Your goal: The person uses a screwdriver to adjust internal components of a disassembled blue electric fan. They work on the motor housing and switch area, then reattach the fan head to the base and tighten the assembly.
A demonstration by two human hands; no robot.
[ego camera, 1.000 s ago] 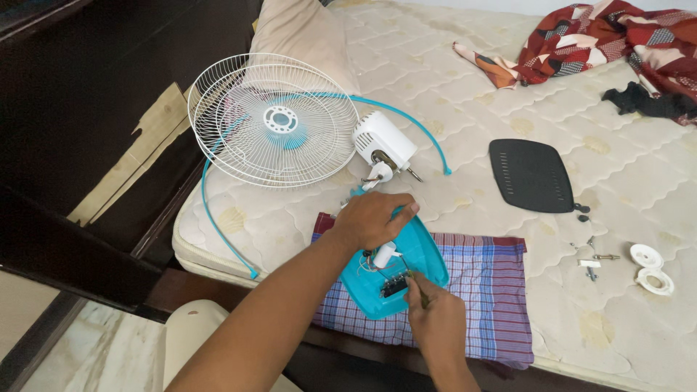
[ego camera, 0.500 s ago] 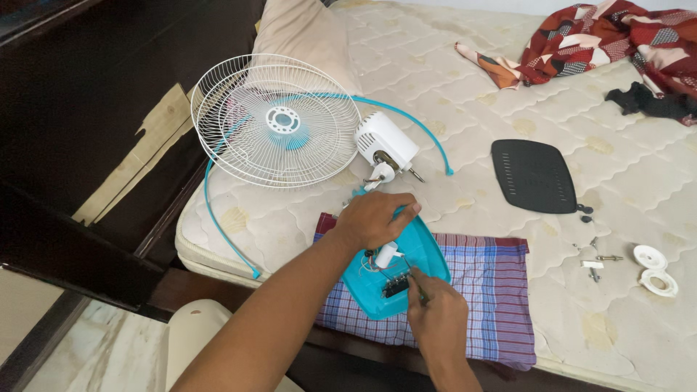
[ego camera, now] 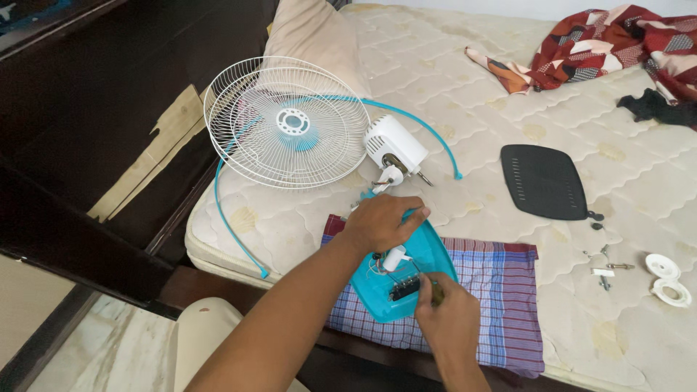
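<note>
A turquoise fan base shell (ego camera: 430,254) lies upturned on a checked cloth (ego camera: 501,305) at the mattress edge, with wires and a dark switch block (ego camera: 404,288) inside it. My left hand (ego camera: 381,221) grips the shell's far rim and holds it steady. Over the shell's near end, my right hand (ego camera: 446,316) is closed on a small tool with a yellow-green handle (ego camera: 438,289), its tip at the switch block. A white motor housing (ego camera: 393,149) lies just beyond the shell.
A white wire fan grille (ego camera: 287,123) and a thin turquoise ring (ego camera: 231,218) lie at the left. A black base plate (ego camera: 543,181), loose screws (ego camera: 602,265) and white round caps (ego camera: 666,279) lie on the mattress (ego camera: 450,80) at the right. Red patterned cloth (ego camera: 602,43) is at the back.
Both hands stay at the turquoise shell. Nothing has visibly moved apart from a slight shift of the camera.
</note>
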